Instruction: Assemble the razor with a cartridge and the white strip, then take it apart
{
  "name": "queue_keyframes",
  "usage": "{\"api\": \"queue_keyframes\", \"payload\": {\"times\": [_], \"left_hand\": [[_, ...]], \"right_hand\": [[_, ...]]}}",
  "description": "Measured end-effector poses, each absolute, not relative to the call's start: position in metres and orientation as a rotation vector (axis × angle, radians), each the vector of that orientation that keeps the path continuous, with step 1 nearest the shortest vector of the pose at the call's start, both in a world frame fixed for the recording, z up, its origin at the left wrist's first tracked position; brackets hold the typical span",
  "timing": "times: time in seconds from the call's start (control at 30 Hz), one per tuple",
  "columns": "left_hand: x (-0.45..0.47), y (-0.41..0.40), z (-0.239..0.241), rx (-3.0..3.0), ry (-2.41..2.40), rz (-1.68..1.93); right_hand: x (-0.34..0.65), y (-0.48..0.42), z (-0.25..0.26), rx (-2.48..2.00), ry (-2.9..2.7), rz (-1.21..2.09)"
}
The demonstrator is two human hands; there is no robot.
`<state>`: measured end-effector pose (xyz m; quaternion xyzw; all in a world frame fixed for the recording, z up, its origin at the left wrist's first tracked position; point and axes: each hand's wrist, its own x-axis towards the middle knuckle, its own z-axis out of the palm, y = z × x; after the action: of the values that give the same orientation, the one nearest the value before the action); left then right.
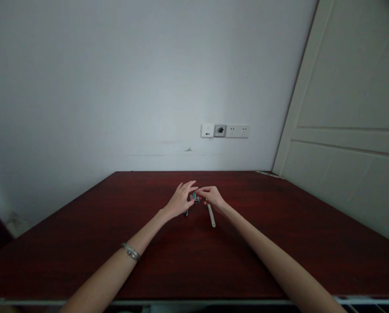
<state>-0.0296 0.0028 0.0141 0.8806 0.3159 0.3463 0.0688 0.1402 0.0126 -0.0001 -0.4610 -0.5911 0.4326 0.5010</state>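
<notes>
A small silver and teal item (196, 200) sits on the dark red table between my hands; its kind is too small to make out. My left hand (180, 200) is at its left side, fingers spread and thumb close to it. From the right, my right hand (212, 196) reaches over with thumb and forefinger pinched together at its top. Whatever that pinch holds is hidden. A pale flat strip (211, 217) with a hole at its near end lies below my right hand. Under my left wrist pokes out a small dark object (186, 213).
The wide table (194, 265) runs back to a white wall. Sockets and a switch plate (225, 131) are set in that wall. A pale panelled door (347, 126) stands along the right, and a thin strip (269, 174) lies at the far right corner.
</notes>
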Motion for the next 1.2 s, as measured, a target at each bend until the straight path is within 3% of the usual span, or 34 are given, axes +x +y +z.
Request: {"api": "queue_keyframes", "payload": {"times": [0.13,0.3,0.63,1.2], "left_hand": [[-0.031,0.003,0.017,2.541,0.906,1.213],[-0.029,0.006,0.017,1.985,1.016,1.549],[-0.012,-0.003,0.011,1.362,0.961,1.342],[-0.016,-0.001,0.011,1.343,1.000,1.342]], "right_hand": [[0.141,0.012,0.000,-1.063,-1.328,1.101],[0.137,0.008,0.003,-0.944,-1.176,0.989],[0.129,0.004,0.004,-0.877,-1.121,0.966],[0.124,0.000,0.003,-0.857,-1.177,0.965]]}}
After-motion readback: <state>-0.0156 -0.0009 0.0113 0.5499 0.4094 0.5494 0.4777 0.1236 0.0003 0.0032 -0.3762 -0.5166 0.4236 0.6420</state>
